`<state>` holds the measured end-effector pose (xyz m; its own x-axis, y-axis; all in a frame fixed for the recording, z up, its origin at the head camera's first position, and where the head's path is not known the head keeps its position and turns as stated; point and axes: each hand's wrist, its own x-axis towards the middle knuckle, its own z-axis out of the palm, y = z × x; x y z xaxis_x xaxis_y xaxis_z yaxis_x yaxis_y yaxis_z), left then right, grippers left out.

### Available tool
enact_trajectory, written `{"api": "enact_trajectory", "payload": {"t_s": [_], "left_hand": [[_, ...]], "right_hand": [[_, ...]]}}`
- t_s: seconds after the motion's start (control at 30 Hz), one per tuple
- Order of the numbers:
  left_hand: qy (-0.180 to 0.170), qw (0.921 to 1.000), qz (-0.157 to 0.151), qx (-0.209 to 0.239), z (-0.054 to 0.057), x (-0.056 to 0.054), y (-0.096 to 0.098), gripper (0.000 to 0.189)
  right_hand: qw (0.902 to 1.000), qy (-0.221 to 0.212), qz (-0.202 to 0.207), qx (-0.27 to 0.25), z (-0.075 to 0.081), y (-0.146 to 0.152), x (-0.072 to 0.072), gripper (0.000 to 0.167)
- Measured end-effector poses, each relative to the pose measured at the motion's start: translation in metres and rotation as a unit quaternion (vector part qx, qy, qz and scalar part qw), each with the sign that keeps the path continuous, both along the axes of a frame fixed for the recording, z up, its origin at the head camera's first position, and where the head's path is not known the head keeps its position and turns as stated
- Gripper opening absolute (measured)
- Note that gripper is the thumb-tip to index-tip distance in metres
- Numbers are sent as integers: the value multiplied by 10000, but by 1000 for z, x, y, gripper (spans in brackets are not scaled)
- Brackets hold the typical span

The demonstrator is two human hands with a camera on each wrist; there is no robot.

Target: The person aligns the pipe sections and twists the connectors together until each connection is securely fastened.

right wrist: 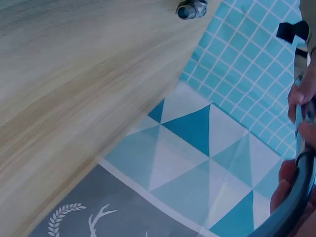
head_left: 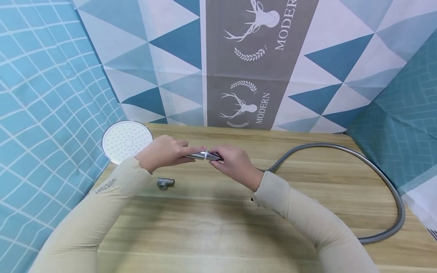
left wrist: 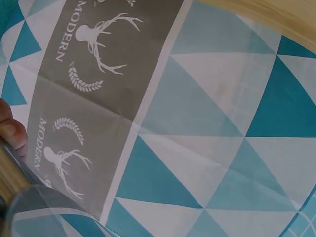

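My left hand (head_left: 167, 152) grips the chrome handle (head_left: 196, 156) of a shower head (head_left: 127, 142), whose round white face with many nozzles shows beyond the wrist. At the handle's lower end, my right hand (head_left: 236, 163) pinches the end of a grey shower hose (head_left: 317, 145). Handle and hose end meet in line between the two hands, held over the wooden table. In the right wrist view the hose (right wrist: 289, 205) runs along the right fingers. Part of the shiny handle (left wrist: 12, 170) shows at the lower left of the left wrist view.
A small chrome T-shaped fitting (head_left: 165, 183) lies on the wooden table (head_left: 205, 227) near my left forearm. The hose loops widely across the table's right side. A triangle-patterned sheet (head_left: 177, 49) stands behind, with blue tiled sheeting (head_left: 41, 94) on the left.
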<state>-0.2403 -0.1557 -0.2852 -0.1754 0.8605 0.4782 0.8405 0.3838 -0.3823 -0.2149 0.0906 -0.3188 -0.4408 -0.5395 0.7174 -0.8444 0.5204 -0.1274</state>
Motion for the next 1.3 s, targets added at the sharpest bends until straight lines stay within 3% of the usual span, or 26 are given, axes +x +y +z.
{"api": "enact_trajectory", "payload": {"t_s": [0.1,0.3,0.67,0.8,1.03,1.3], "left_hand": [[18,10000,18,38,0,1,0,54],[105,9999,94,-20,0,2,0,52],[219,9997,22,89,-2,3,2,55],[226,9996,73,118,-2,2,2,54],[222,9997,122,26,2,3,2,54],[158,9998,-59,64,1,2,3,58]], "right_hand": [[9989,450,74,-70,-1,-3,0,26],[9968,605,468,-238,0,-4,-1,24],[9980,272,523,-245,0,0,1,25],[9992,148,348,-161,-1,1,1,27],[9983,-454,30,-372,-8,5,1,28],[9987,-148,252,-409,-9,13,0,25]]}}
